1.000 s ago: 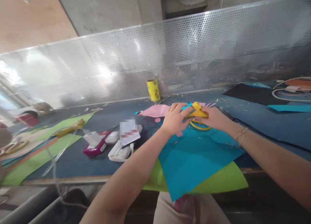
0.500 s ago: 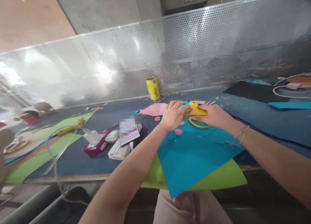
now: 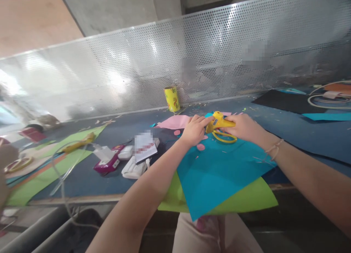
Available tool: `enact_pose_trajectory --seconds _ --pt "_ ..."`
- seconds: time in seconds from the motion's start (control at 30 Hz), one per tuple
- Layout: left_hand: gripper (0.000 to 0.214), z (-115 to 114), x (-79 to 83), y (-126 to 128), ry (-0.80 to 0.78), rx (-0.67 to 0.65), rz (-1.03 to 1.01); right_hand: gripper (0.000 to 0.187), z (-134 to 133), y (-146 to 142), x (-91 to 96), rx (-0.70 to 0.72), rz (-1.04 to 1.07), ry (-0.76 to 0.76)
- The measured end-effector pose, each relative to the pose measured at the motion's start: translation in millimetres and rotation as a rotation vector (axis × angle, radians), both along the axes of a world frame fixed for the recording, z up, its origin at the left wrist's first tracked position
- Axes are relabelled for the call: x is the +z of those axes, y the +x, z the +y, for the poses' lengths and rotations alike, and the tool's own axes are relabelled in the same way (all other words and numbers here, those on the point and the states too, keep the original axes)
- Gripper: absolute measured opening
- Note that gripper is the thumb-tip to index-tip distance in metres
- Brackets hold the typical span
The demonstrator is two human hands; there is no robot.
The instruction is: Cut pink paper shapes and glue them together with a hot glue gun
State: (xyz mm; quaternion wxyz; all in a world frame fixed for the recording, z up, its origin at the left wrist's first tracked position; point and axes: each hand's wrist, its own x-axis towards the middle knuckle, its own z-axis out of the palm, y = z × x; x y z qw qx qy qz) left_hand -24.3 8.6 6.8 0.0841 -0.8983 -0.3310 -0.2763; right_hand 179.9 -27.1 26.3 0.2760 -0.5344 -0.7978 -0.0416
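My right hand [image 3: 244,128] is wrapped round a yellow glue gun [image 3: 218,122], its nozzle pointing left over a blue paper sheet [image 3: 219,172]. My left hand [image 3: 194,129] has its fingers curled, fingertips pressed at the gun's nozzle end; whether they pinch anything is hidden. A yellow ring [image 3: 225,137] lies on the blue sheet just under the gun. Small pink paper discs [image 3: 200,147] lie beside my left hand. A green sheet [image 3: 246,200] lies under the blue one.
A yellow tape roll [image 3: 172,98] stands by the perforated metal screen [image 3: 137,74]. A pink sheet [image 3: 174,122], a white device with a cable [image 3: 134,169], a magenta box [image 3: 105,165] and a clear tube [image 3: 63,172] lie left. Black and blue sheets [image 3: 287,103] lie right.
Both hands with the glue gun have shifted a little away from me, and the gun has tipped up slightly. The view has dipped a little.
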Motion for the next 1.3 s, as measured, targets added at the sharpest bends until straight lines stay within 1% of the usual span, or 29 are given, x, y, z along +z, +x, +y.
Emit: enact_pose_trajectory --seconds 0.2,0.4,0.67,1.03,1.2,1.3 --pt "0.052 -0.6 -0.2 0.7 -0.020 0.007 0.000 0.024 -1.9 -0.4 0.8 0.021 0.004 0.020" --pt "0.053 -1.1 0.8 1.7 -0.008 0.031 0.013 0.024 -2.1 -1.3 0.8 0.026 0.029 0.022" --pt "0.054 0.8 -2.0 1.5 0.002 0.047 0.026 0.023 -0.9 -2.0 0.2 0.019 0.018 0.034" --pt "0.057 1.5 -2.8 2.2 0.010 0.056 0.030 0.022 -0.2 -1.7 0.6 0.043 0.056 0.019" --pt "0.057 1.0 -3.6 2.1 0.008 0.052 0.030 0.022 -1.3 -2.4 1.2 0.033 0.056 -0.006" --pt "0.056 -0.9 -1.6 3.2 -0.002 0.047 0.019 0.023 -1.7 -2.9 2.3 0.045 0.096 -0.022"
